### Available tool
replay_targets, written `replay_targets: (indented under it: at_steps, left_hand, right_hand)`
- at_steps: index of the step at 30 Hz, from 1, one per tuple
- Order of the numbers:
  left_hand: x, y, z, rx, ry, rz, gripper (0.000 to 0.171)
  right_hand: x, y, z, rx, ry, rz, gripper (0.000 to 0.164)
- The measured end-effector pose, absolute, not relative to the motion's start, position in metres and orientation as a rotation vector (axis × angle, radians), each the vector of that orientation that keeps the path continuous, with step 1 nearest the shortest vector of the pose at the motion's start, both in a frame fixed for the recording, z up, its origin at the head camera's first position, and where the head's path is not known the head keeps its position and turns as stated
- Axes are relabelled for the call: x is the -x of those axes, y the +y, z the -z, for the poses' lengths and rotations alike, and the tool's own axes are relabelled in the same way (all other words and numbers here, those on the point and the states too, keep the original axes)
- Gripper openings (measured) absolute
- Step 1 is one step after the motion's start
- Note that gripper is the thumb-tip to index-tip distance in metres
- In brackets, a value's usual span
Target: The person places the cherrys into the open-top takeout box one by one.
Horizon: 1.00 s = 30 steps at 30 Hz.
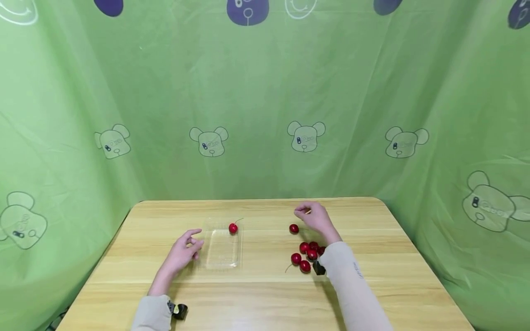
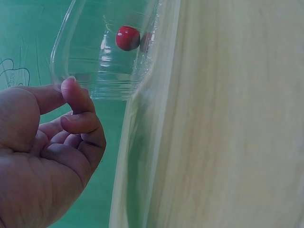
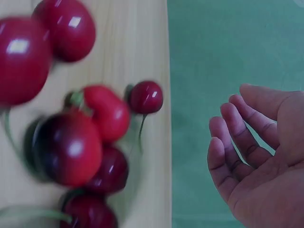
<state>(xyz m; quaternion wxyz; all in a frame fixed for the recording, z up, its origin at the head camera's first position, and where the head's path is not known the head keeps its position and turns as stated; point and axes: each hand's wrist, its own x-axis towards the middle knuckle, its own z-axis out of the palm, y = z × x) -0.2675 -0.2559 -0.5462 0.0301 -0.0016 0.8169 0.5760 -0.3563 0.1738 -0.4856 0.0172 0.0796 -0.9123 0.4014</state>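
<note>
A clear plastic box point(image 1: 223, 265) sits left of centre on the table, with a red cherry point(image 1: 233, 228) at its far right, stem up. My left hand point(image 1: 182, 250) is at the box's left side; in the left wrist view its fingertips point(image 2: 71, 88) are right at the rim, the other fingers loosely bent. My right hand point(image 1: 316, 217) hovers just beyond a lone cherry point(image 1: 294, 229). In the right wrist view its fingers point(image 3: 235, 133) are loosely bent, with nothing between them and the thumb. Several more cherries point(image 1: 305, 266) lie close together beside my right wrist, partly hidden by the sleeve.
The light wooden table point(image 1: 256, 303) has rounded far corners. A green curtain point(image 1: 256, 92) with printed bear heads hangs behind it and along both sides. Small black cameras point(image 1: 180, 311) are strapped at my wrists.
</note>
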Motion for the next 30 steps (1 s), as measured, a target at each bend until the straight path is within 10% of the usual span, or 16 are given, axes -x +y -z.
replay_targets:
  at_steps: [30]
  left_hand:
    - [0.266,-0.255,0.547,0.046,2.516,-1.765,0.054]
  right_hand:
    - [0.346,0.209,0.528,0.090,-2.965,-1.570,0.026]
